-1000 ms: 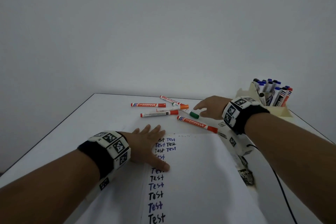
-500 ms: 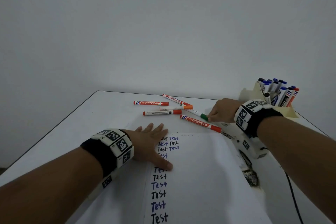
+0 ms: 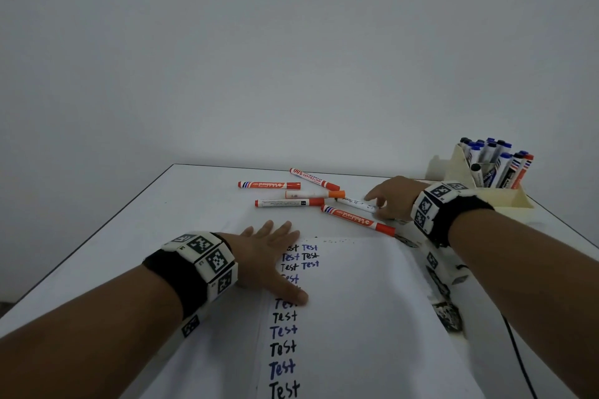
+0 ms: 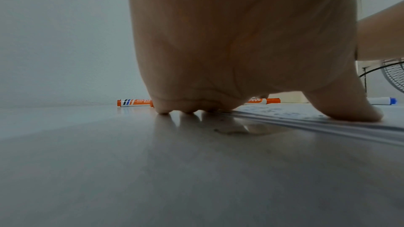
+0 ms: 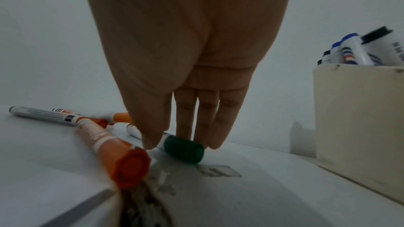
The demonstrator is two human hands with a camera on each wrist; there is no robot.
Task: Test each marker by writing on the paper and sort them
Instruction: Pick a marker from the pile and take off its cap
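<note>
My right hand reaches down on a white marker with a green cap at the far side of the table. In the right wrist view my thumb and fingers pinch the green-capped marker from both sides as it lies on the surface. My left hand lies flat with straight fingers on the left edge of the paper, which carries columns of "Test" written in black and blue. Several orange-capped markers lie loose beyond the paper, the nearest one just left of my right hand.
A cream holder at the far right holds several blue- and black-capped markers upright. A strip of printed tags and a black cable lie along the paper's right side. The table's left edge runs diagonally.
My right hand has drawn back to the right along the green-capped marker and closed its fingers on it. The left hand has stayed flat on the paper.
</note>
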